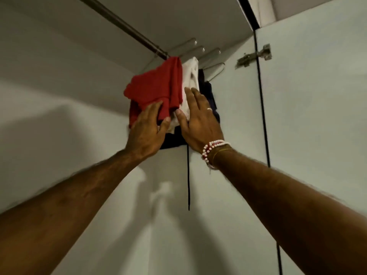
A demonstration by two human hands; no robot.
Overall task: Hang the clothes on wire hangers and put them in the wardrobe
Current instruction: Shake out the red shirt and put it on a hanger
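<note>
Three garments hang bunched at the right end of the metal wardrobe rail (119,22): a red one (156,86), a white one (189,76) and a dark navy one (207,92). Wire hangers (212,66) stick out above them. My left hand (147,128) lies with straight fingers against the lower part of the red garment. My right hand (198,118), with a ring and beaded bracelets, presses flat on the white garment, its thumb near the red one's hem. Neither hand curls round the cloth.
The white back wall of the wardrobe (59,116) fills the left. A white side panel (234,126) stands right behind the clothes, with a door and its metal hinge (254,55) further right. A dark cord (188,175) hangs below the navy garment.
</note>
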